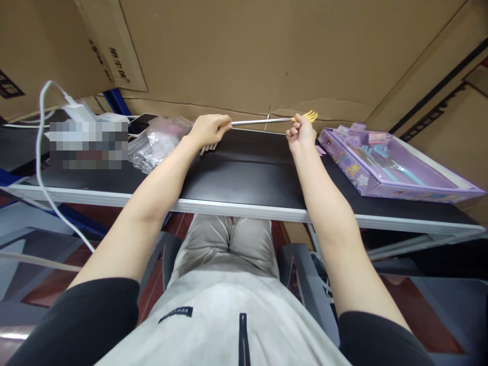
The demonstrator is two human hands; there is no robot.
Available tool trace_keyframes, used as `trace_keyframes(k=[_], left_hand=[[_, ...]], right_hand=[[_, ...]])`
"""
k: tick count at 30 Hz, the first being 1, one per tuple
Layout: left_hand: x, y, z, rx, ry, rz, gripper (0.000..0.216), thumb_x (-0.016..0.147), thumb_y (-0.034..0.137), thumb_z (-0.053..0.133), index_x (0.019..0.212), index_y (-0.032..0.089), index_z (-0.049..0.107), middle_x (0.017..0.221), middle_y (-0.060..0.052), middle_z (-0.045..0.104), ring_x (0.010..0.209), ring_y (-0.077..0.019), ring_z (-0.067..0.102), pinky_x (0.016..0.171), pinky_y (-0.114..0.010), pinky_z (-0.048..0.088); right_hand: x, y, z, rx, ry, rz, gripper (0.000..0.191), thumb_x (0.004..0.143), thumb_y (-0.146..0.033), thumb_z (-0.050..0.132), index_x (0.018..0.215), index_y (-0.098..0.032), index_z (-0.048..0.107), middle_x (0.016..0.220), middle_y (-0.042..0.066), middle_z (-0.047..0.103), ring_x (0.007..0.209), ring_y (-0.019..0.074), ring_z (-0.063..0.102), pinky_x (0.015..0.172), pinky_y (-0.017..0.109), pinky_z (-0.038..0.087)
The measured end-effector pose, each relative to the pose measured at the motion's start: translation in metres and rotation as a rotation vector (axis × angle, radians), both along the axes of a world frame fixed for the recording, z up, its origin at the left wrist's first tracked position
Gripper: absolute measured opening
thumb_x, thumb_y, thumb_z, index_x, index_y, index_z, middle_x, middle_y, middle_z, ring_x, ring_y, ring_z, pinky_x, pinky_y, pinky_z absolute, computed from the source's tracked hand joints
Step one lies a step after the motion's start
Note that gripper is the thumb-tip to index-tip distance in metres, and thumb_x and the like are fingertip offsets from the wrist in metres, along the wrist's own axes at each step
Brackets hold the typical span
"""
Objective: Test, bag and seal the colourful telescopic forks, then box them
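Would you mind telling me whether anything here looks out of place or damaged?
Mainly the white cable: it loops up at the left and hangs over the front edge of the table, where it could snag. The silver rod being held looks straight, and I see nothing spilled; a pixelated patch hides some things.

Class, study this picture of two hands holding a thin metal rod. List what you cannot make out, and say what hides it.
All in the head view:
- The left end of the metal rod: covered by the left hand.
- Part of the yellow fork-like end: behind the right hand.
- The far ends of the metal tubes: behind the left hand.
- Details beneath the pixelated patch.
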State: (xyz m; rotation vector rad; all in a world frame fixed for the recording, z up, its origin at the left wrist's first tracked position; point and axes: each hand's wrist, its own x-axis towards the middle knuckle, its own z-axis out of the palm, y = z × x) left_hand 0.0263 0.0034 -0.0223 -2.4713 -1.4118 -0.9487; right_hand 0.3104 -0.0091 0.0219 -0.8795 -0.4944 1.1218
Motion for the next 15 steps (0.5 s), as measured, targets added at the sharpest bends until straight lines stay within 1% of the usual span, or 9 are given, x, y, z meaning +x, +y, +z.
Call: trace_keyframes(k=[4, 8, 9, 11, 12, 13, 15], left_hand=[[0.002, 0.002, 0.002, -0.006, 0.003, -0.021, 0.028, 0.105, 0.033, 0.056, 0.119, 0.024, 0.078, 0.114, -0.012, 0.079, 0.123, -0.0364, 0.069, 0.101, -0.046, 0.052], [-0.007, 0.003, 0.004, -0.018, 0.001, -0.001, 0.03, 0.106, 0.032, 0.054, 0.122, 0.024, 0.078, 0.118, -0.012, 0.078, 0.127, -0.0365, 0.069, 0.102, -0.046, 0.052], [-0.012, 0.003, 0.004, -0.027, -0.003, 0.013, 0.03, 0.106, 0.032, 0.054, 0.124, 0.025, 0.078, 0.119, -0.013, 0.079, 0.127, -0.0363, 0.069, 0.103, -0.046, 0.053], [-0.021, 0.004, 0.003, -0.042, -0.013, 0.043, 0.031, 0.106, 0.031, 0.054, 0.126, 0.026, 0.077, 0.122, -0.013, 0.079, 0.127, -0.0359, 0.069, 0.103, -0.047, 0.053], [-0.025, 0.004, 0.004, -0.045, -0.016, 0.053, 0.031, 0.106, 0.031, 0.054, 0.126, 0.026, 0.077, 0.123, -0.013, 0.079, 0.127, -0.0358, 0.069, 0.104, -0.047, 0.053], [-0.029, 0.005, 0.004, -0.046, -0.017, 0.061, 0.03, 0.106, 0.031, 0.054, 0.126, 0.027, 0.077, 0.124, -0.013, 0.079, 0.128, -0.0358, 0.069, 0.106, -0.048, 0.052], [-0.036, 0.005, 0.005, -0.043, -0.012, 0.083, 0.03, 0.106, 0.031, 0.054, 0.125, 0.027, 0.077, 0.126, -0.013, 0.079, 0.129, -0.0357, 0.069, 0.109, -0.049, 0.051]], right_hand=[[0.0, 0.0, 0.006, -0.005, -0.008, -0.009, 0.039, 0.103, -0.014, 0.066, 0.073, -0.023, 0.044, 0.049, -0.013, 0.036, 0.037, 0.0028, 0.031, 0.035, 0.012, 0.028], [0.018, 0.005, 0.007, -0.006, -0.008, -0.063, 0.042, 0.106, -0.012, 0.061, 0.071, -0.022, 0.041, 0.049, -0.013, 0.035, 0.038, 0.0018, 0.029, 0.038, 0.012, 0.026], [0.026, 0.007, 0.007, -0.011, -0.026, -0.082, 0.043, 0.105, -0.013, 0.063, 0.07, -0.022, 0.039, 0.049, -0.013, 0.034, 0.038, 0.0018, 0.028, 0.039, 0.012, 0.026], [0.039, 0.009, 0.007, 0.0, -0.085, -0.099, 0.044, 0.099, -0.018, 0.074, 0.072, -0.023, 0.039, 0.05, -0.014, 0.034, 0.039, 0.0026, 0.029, 0.041, 0.014, 0.028], [0.044, 0.008, 0.008, 0.001, -0.087, -0.114, 0.044, 0.097, -0.019, 0.076, 0.073, -0.024, 0.039, 0.05, -0.015, 0.035, 0.04, 0.003, 0.029, 0.042, 0.015, 0.028], [0.047, 0.007, 0.009, -0.004, -0.073, -0.127, 0.043, 0.098, -0.019, 0.075, 0.073, -0.024, 0.04, 0.05, -0.015, 0.035, 0.041, 0.0031, 0.029, 0.043, 0.016, 0.028], [0.051, 0.002, 0.013, -0.015, -0.008, -0.162, 0.041, 0.106, -0.016, 0.064, 0.074, -0.023, 0.04, 0.049, -0.015, 0.034, 0.041, 0.0019, 0.027, 0.044, 0.014, 0.027]])
